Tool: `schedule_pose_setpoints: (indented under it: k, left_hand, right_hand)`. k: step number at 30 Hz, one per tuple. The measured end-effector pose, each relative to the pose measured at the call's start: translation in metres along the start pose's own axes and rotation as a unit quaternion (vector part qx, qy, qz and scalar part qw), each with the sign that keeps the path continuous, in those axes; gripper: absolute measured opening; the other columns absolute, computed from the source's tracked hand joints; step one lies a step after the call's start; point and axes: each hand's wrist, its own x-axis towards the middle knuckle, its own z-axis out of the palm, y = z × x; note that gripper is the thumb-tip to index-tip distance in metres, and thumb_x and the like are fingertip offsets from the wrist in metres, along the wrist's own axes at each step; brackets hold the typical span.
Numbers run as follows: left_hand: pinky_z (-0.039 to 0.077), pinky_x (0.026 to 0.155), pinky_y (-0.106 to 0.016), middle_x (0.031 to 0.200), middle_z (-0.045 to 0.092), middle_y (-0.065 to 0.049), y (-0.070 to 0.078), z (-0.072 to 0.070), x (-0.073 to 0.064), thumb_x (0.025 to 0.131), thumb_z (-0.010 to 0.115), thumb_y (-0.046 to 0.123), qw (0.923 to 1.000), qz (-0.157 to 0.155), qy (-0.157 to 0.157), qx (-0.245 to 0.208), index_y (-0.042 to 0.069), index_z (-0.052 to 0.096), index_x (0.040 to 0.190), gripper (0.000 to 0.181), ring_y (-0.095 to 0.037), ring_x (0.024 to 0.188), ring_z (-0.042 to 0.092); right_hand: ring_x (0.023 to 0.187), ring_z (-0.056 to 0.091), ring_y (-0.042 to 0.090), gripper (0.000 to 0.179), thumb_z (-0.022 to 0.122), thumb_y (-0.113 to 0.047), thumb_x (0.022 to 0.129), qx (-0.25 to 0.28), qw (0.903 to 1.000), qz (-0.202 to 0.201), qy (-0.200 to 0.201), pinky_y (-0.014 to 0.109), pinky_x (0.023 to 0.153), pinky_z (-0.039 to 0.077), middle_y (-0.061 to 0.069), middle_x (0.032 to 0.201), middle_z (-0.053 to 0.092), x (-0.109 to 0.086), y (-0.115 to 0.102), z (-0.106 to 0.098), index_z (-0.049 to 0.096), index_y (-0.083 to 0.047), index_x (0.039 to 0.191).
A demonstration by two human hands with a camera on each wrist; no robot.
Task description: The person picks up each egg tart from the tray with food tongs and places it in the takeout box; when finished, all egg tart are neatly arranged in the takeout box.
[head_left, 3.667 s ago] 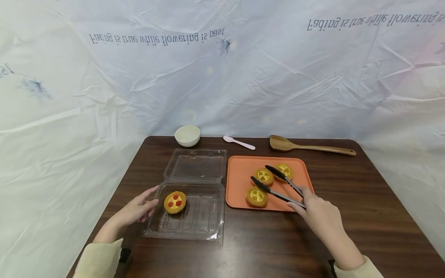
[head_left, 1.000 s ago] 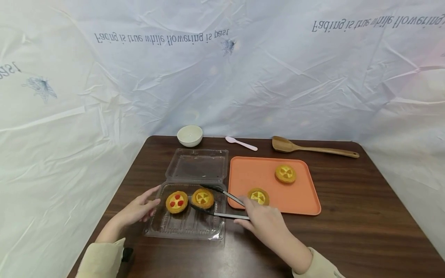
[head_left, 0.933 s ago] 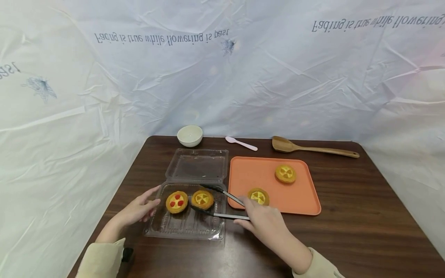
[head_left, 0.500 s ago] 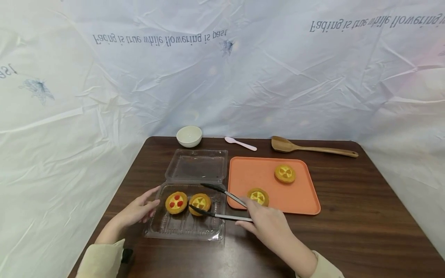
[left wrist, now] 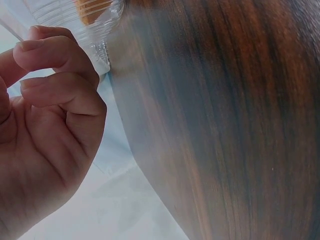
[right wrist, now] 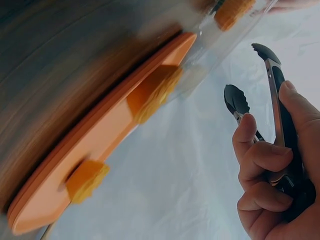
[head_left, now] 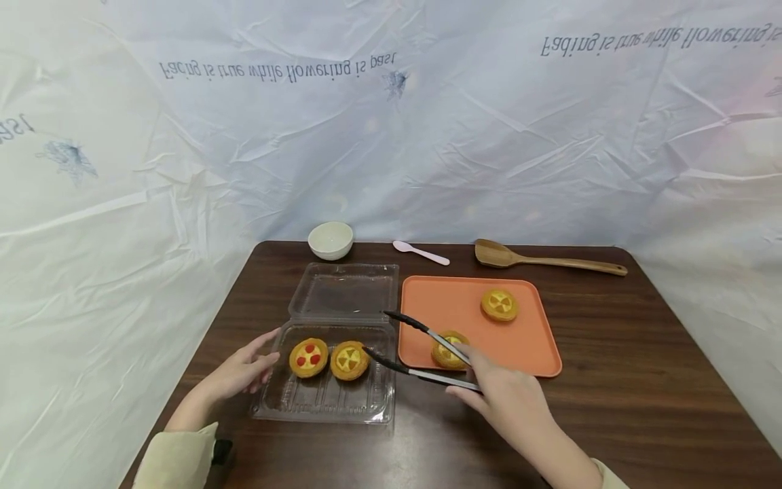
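R hand (head_left: 510, 395) had tongs (head_left: 417, 324) gripped, arms spread, tips near clear box's (head_left: 332, 399) 2 o'clock; L hand (head_left: 239, 370), loosely bent, at its 9; inside, red-dot tart (head_left: 308, 358) sat approx 10, yellow tart (head_left: 350, 360) approx 2; orange tray (head_left: 427, 299) w/ 2 more tarts (head_left: 499, 305) lay right alongside!

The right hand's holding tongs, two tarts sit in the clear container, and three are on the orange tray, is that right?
No: the head view shows two tarts on the orange tray, not three. The right hand does hold tongs, with two tarts in the clear container.
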Motion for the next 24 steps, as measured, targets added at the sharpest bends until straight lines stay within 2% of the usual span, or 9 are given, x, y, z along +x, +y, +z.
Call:
schedule_pose_setpoints:
  k: [3, 6, 11, 14, 19, 24]
  left_hand:
    - [0.038, 0.045, -0.028, 0.067, 0.051, -0.008, 0.0, 0.0, 0.0, 0.103, 0.048, 0.021, 1.0, -0.003, 0.003, 0.002, 0.003, 0.017, 0.151, 0.06, -0.017, 0.049, 0.044]
    - [0.038, 0.045, -0.028, 0.067, 0.051, -0.008, 0.0, 0.0, 0.0, 0.102, 0.049, 0.022, 1.0, -0.006, 0.005, -0.002, 0.003, 0.018, 0.151, 0.061, -0.017, 0.049, 0.044]
    - [0.038, 0.045, -0.028, 0.067, 0.051, -0.008, -0.001, -0.001, 0.0, 0.103, 0.048, 0.021, 1.0, -0.005, 0.0, -0.006, 0.003, 0.017, 0.152, 0.061, -0.017, 0.05, 0.044]
    - [0.038, 0.046, -0.028, 0.067, 0.051, -0.008, -0.001, -0.001, 0.0, 0.103, 0.048, 0.021, 1.0, -0.002, -0.003, -0.008, 0.003, 0.017, 0.152, 0.061, -0.017, 0.049, 0.043]
    - [0.038, 0.046, -0.028, 0.067, 0.051, -0.008, -0.002, -0.002, 0.0, 0.103, 0.048, 0.02, 0.9999, -0.001, -0.005, -0.014, 0.003, 0.016, 0.152, 0.061, -0.016, 0.049, 0.043]
    - [0.038, 0.046, -0.028, 0.067, 0.051, -0.008, -0.004, -0.001, 0.0, 0.103, 0.048, 0.02, 0.9999, 0.002, -0.006, -0.015, 0.003, 0.016, 0.152, 0.061, -0.016, 0.05, 0.043]
  right_hand:
    - [0.045, 0.027, -0.006, 0.063, 0.077, -0.054, 0.074, -0.005, 0.9999, 0.01, 0.007, 0.018, 0.037, 0.021, -0.022, 0.071, 0.045, -0.005, 0.008, -0.008, 0.059, -0.018, 0.122]
    - [0.043, 0.026, -0.005, 0.062, 0.079, -0.051, 0.073, -0.017, 0.9992, 0.036, 0.001, 0.02, 0.035, 0.021, -0.021, 0.069, 0.044, -0.009, 0.016, -0.015, 0.058, -0.018, 0.12]
    - [0.042, 0.03, 0.002, 0.058, 0.073, -0.057, 0.077, -0.012, 0.9936, 0.108, -0.028, 0.026, 0.036, 0.025, -0.018, 0.064, 0.041, -0.017, 0.027, -0.026, 0.055, -0.021, 0.119]
    - [0.043, 0.033, 0.006, 0.058, 0.067, -0.062, 0.079, -0.005, 0.9895, 0.139, -0.04, 0.029, 0.037, 0.026, -0.015, 0.063, 0.041, -0.022, 0.035, -0.032, 0.054, -0.023, 0.12]
    - [0.044, 0.033, 0.006, 0.056, 0.067, -0.062, 0.079, 0.0, 0.9865, 0.153, -0.058, 0.029, 0.038, 0.025, -0.015, 0.065, 0.04, -0.031, 0.046, -0.038, 0.053, -0.024, 0.118]
    - [0.043, 0.034, 0.003, 0.058, 0.064, -0.066, 0.079, 0.006, 0.9826, 0.165, -0.085, 0.028, 0.038, 0.027, -0.017, 0.066, 0.043, -0.039, 0.05, -0.034, 0.051, -0.025, 0.117]
